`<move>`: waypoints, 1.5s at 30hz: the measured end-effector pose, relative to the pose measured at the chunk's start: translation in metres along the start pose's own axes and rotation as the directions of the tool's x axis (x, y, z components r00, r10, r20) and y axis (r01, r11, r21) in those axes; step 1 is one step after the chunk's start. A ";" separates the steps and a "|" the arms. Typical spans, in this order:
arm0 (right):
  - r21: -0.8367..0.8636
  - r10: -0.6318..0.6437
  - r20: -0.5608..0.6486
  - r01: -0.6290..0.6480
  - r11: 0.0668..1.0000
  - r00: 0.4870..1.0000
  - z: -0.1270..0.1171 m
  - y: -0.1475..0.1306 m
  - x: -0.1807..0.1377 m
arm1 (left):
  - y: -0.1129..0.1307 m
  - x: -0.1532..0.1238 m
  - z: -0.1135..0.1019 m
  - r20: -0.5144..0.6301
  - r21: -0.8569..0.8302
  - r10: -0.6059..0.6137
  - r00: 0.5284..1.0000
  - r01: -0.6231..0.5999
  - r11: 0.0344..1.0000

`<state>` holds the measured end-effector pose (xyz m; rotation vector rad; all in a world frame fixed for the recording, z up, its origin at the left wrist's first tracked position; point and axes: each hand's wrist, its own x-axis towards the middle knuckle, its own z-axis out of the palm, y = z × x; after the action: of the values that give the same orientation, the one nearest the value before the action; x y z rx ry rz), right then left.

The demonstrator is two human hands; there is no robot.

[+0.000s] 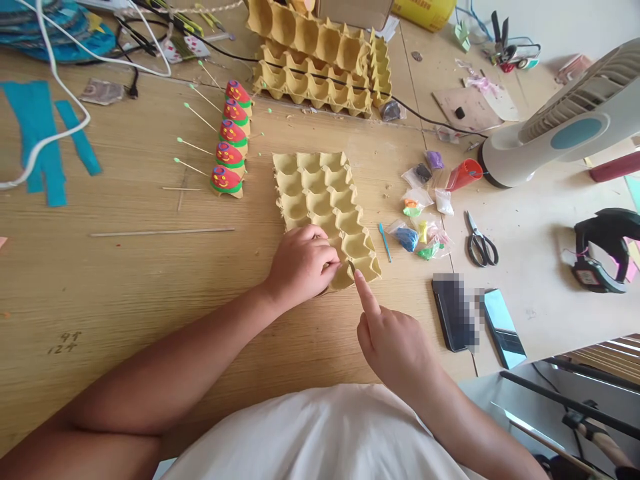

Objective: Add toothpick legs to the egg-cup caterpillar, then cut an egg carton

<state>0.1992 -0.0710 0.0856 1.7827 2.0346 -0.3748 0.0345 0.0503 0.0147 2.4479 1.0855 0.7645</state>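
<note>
A yellow pulp egg tray (315, 180) lies on the wooden table in front of me. My left hand (306, 261), fingers curled, grips its near left part and covers several cups. In my right hand (395, 340) is a small knife (351, 265); only its dark blade tip shows, touching the tray's near cups, and the handle is hidden in my palm. My right index finger stretches along the blade. Left of the tray's far end stands a row of cups with red painted faces (230, 157), green bands and green-tipped sticks.
Bags of coloured clay (407, 237), a blue plastic tool (385, 241) and scissors (481, 243) lie to the right, with two phones (505, 327) nearer me. A white fan (545, 127) stands behind them. More egg trays (315, 80) are at the back. A thin stick (163, 232) lies left.
</note>
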 end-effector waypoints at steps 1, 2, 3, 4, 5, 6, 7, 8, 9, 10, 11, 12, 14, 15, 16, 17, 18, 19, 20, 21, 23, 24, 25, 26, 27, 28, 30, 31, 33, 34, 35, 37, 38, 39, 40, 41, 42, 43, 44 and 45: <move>-0.002 0.000 -0.006 0.000 1.000 1.000 0.001 0.000 0.001 | 0.000 0.000 0.000 0.003 0.002 0.003 1.000 -0.003 1.000; -0.004 0.002 -0.012 -0.002 1.000 1.000 0.002 0.000 0.001 | 0.000 0.000 0.000 0.004 0.005 0.004 1.000 -0.004 1.000; -0.003 0.002 -0.015 -0.002 1.000 1.000 0.002 0.000 0.002 | 0.000 0.000 0.000 0.003 0.006 0.004 1.000 -0.004 1.000; 0.003 0.001 -0.013 -0.001 1.000 1.000 0.002 0.001 0.002 | -0.001 0.000 0.000 0.002 0.006 0.001 1.000 -0.001 1.000; 0.011 -0.002 -0.008 0.002 1.000 1.000 0.002 0.001 0.002 | -0.001 0.000 0.000 0.001 0.005 -0.001 1.000 0.001 1.000; 0.018 -0.005 -0.003 0.005 1.000 1.000 0.002 0.001 0.003 | -0.001 0.000 0.000 0.000 0.004 -0.003 1.000 0.003 1.000; 0.023 -0.008 0.000 0.007 1.000 1.000 0.002 0.002 0.003 | -0.001 0.000 0.000 0.001 0.003 -0.003 1.000 0.003 1.000; 0.023 -0.008 0.000 0.008 1.000 1.000 0.002 0.002 0.003 | -0.001 0.000 0.000 0.003 0.004 -0.002 1.000 0.002 1.000; 0.021 -0.008 -0.001 0.008 1.000 1.000 0.002 0.002 0.003 | -0.001 0.000 0.000 0.008 0.007 -0.001 1.000 0.001 1.000; 0.018 -0.005 -0.002 0.005 1.000 1.000 0.002 0.002 0.004 | -0.001 0.000 0.000 0.011 0.011 -0.001 1.000 0.000 1.000; 0.015 -0.002 -0.006 0.002 1.000 1.000 0.002 0.002 0.004 | -0.001 0.000 0.000 0.013 0.014 -0.001 1.000 0.001 1.000; 0.016 -0.001 -0.009 0.001 1.000 1.000 0.003 0.001 0.005 | -0.001 0.000 0.000 0.012 0.015 -0.001 1.000 0.001 1.000; 0.024 0.001 -0.014 0.000 1.000 1.000 0.003 0.001 0.005 | -0.001 0.000 0.000 0.006 0.014 0.000 1.000 0.000 1.000; 0.027 0.000 -0.013 0.000 1.000 1.000 0.002 0.001 0.005 | -0.001 0.000 0.000 0.003 0.012 0.002 1.000 -0.002 1.000; 0.025 0.001 -0.010 0.000 1.000 1.000 0.002 0.001 0.005 | -0.001 0.000 0.000 0.003 0.010 0.004 1.000 -0.004 1.000; 0.021 0.000 -0.002 0.000 1.000 1.000 0.000 0.000 0.005 | -0.001 0.000 0.000 0.006 0.009 0.006 1.000 -0.006 1.000; 0.015 0.000 0.008 0.000 1.000 1.000 -0.001 0.000 0.005 | -0.001 0.000 0.000 0.009 0.009 0.006 1.000 -0.006 1.000; 0.008 0.001 0.018 -0.001 1.000 1.000 -0.003 0.000 0.005 | -0.001 0.000 0.000 0.010 0.010 0.006 1.000 -0.006 1.000; 0.004 0.001 0.028 -0.001 1.000 1.000 -0.004 0.000 0.006 | 0.000 0.000 0.000 0.011 0.012 0.005 1.000 -0.005 1.000; 0.001 0.001 0.033 -0.001 1.000 0.999 -0.005 0.000 0.006 | 0.000 0.000 0.000 0.009 0.013 0.003 1.000 -0.004 1.000; 0.004 0.002 0.033 -0.002 1.000 0.999 -0.005 0.001 0.006 | 0.000 0.000 0.000 0.004 0.015 0.002 1.000 -0.002 1.000; 0.006 0.003 0.025 -0.003 1.000 1.000 -0.004 0.001 0.007 | 0.000 0.000 0.000 0.002 0.014 0.004 1.000 -0.004 1.000; 0.004 0.004 0.015 -0.005 1.000 1.000 -0.003 0.001 0.007 | 0.000 0.000 0.000 0.002 0.013 0.006 1.000 -0.006 1.000; 0.000 0.007 0.006 -0.007 1.000 1.000 -0.002 0.001 0.007 | 0.000 0.000 0.000 0.002 0.012 0.009 1.000 -0.009 1.000; -0.005 0.009 -0.001 -0.009 1.000 1.000 -0.001 0.000 0.007 | 0.000 0.000 0.000 0.000 0.012 0.012 1.000 -0.012 1.000; -0.009 0.011 -0.006 -0.011 1.000 1.000 0.000 0.000 0.008 | 0.000 0.000 0.000 -0.002 0.012 0.013 1.000 -0.013 1.000; -0.010 0.012 -0.011 -0.012 1.000 1.000 0.001 0.000 0.007 | 0.000 0.000 0.000 -0.006 0.012 0.012 1.000 -0.012 1.000; -0.004 0.010 -0.013 -0.010 1.000 1.000 0.001 0.000 0.007 | 0.000 0.000 0.000 -0.008 0.011 0.010 1.000 -0.010 1.000; 0.018 0.007 -0.020 -0.006 1.000 1.000 0.002 0.002 0.005 | 0.000 0.000 0.000 -0.010 0.008 0.006 1.000 -0.006 1.000; 0.031 0.005 -0.025 -0.004 1.000 1.000 0.003 0.003 0.004 | 0.000 0.000 0.000 -0.009 0.007 0.005 1.000 -0.005 1.000; 0.043 0.002 -0.029 -0.001 0.999 1.000 0.004 0.004 0.003 | 0.000 0.000 0.000 -0.008 0.006 0.005 1.000 -0.005 1.000; 0.059 -0.001 -0.037 0.003 0.998 0.999 0.005 0.006 0.003 | 0.000 0.000 0.000 -0.009 0.006 0.008 1.000 -0.008 1.000; 0.062 -0.001 -0.040 0.004 0.998 0.999 0.004 0.005 0.004 | 0.000 0.000 0.000 -0.011 0.007 0.009 1.000 -0.009 1.000; 0.061 0.001 -0.039 0.002 0.998 0.999 0.003 0.005 0.005 | 0.000 0.000 0.000 -0.012 0.007 0.010 1.000 -0.010 1.000; 0.057 0.005 -0.033 -0.003 0.998 0.999 0.002 0.003 0.007 | 0.000 0.000 0.001 -0.013 0.007 0.012 1.000 -0.012 1.000; 0.049 0.011 -0.024 -0.010 0.999 1.000 0.000 0.001 0.009 | -0.001 0.000 0.001 -0.013 0.008 0.013 1.000 -0.013 1.000; 0.038 0.019 -0.014 -0.019 0.999 1.000 -0.003 -0.001 0.011 | -0.001 0.000 0.001 -0.013 0.009 0.014 1.000 -0.014 1.000; 0.025 0.028 -0.002 -0.027 0.999 1.000 -0.006 -0.003 0.013 | -0.001 0.000 0.001 -0.013 0.011 0.015 1.000 -0.015 1.000; 0.011 0.036 0.009 -0.036 0.999 0.999 -0.008 -0.005 0.013 | -0.001 0.000 0.001 -0.016 0.013 0.015 1.000 -0.014 1.000; -0.002 0.042 0.020 -0.042 0.999 0.999 -0.011 -0.006 0.014 | -0.001 0.000 0.001 -0.018 0.016 0.014 1.000 -0.013 1.000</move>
<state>0.1902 -0.0548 0.0886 1.8105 1.9800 -0.3764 0.0343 0.0505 0.0137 2.4687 1.0871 0.7870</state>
